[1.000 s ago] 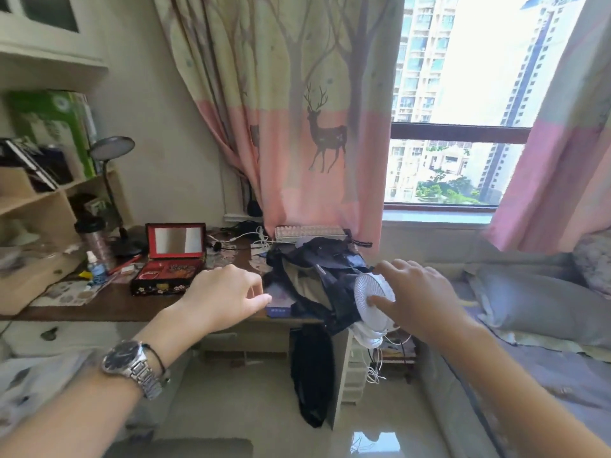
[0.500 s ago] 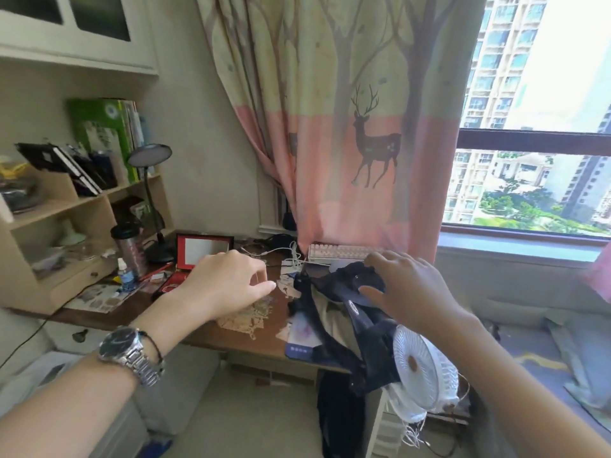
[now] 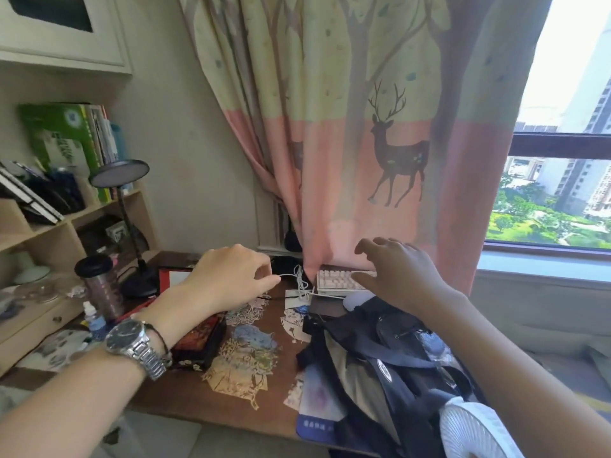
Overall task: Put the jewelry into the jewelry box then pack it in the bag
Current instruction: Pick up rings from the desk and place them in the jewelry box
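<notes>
The black lacquered jewelry box [image 3: 198, 342] stands on the brown desk [image 3: 185, 395] with its red mirrored lid [image 3: 173, 277] raised; my left arm covers most of it, so its contents are hidden. My left hand [image 3: 231, 276], a steel watch on the wrist, hovers above the box with its fingers loosely curled and nothing in them. The dark bag [image 3: 390, 358] lies slumped on the desk's right part. My right hand [image 3: 396, 272] floats above the bag and the keyboard, fingers spread, holding nothing.
Paper cut-outs [image 3: 244, 361] lie between box and bag. A white keyboard [image 3: 337, 282], white cable [image 3: 299, 279], desk lamp [image 3: 122, 173], tumbler [image 3: 99, 285] and small bottle [image 3: 94, 319] crowd the back. A white fan [image 3: 476, 431] sits at bottom right. Shelves stand left, a curtain behind.
The view has moved closer to the desk and tilted down. Both hands have travelled forward over the desk, the left now above the box, the right above the bag and keyboard.
</notes>
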`<state>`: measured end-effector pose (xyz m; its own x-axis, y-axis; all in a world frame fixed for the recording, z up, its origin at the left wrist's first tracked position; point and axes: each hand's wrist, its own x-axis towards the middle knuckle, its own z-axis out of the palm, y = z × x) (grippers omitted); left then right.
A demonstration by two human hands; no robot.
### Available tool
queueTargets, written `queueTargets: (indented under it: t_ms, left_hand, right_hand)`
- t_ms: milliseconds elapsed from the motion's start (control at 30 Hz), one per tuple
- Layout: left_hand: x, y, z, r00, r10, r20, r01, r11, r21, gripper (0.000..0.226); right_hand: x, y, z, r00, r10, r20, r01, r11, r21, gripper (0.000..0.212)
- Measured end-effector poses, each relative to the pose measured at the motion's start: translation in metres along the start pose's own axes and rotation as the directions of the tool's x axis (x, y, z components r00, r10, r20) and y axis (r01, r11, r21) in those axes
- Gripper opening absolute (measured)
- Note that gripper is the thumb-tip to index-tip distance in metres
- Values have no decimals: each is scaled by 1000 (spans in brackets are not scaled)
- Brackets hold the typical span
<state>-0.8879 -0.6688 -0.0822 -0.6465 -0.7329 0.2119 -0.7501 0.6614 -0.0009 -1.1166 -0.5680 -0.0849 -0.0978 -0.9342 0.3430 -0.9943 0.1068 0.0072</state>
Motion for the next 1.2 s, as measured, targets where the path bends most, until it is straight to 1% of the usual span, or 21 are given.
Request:
queueTargets:
  t_ms: [133,233,333,433,567,667,767,900,967,1100,1200]
  left_hand:
    - [25,-14,18,998,-43,48,43,999,15,35]
    - [41,-25,22,994,-71,78,68,997,40,34]
    - [55,-35,20,992,-105,70,99,992,76,34]
    - [61,-45,23,985,-156,68,150,984,95,37]
    - [61,-70,30,971,-220,98,206,969,133,37]
    - [67,-92,31,966,-240,91,229,967,114,37]
    - [77,-112,36,972,-218,92,211,974,83,38]
    - [102,-144,55,984,-139,115,130,988,86,37]
    - [118,-167,68,987,-89,135,79,994,77,38]
    - [147,-219,90,988,26,155,-35,998,54,38]
    - [156,-254,97,977,113,182,-125,991,54,37]
  right_hand:
    - [33,10,20,999,-43,12,43,999,-4,43]
    - [57,19,31,998,-66,-9,67,998,11,44]
    - [83,23,44,995,-99,-19,100,995,22,44]
    - [102,15,59,986,-164,-15,164,985,45,43]
    - [123,-2,80,973,-227,42,222,970,99,39]
    - [142,-12,90,967,-251,32,247,964,93,38]
    - [159,-26,99,963,-263,60,258,963,83,40]
    - [185,-47,118,952,-272,138,266,962,60,41]
    - [200,-58,131,961,-235,146,232,972,43,41]
    - [225,-87,161,983,-141,119,142,990,-2,42]
    - [239,-114,179,990,-68,127,67,998,15,44]
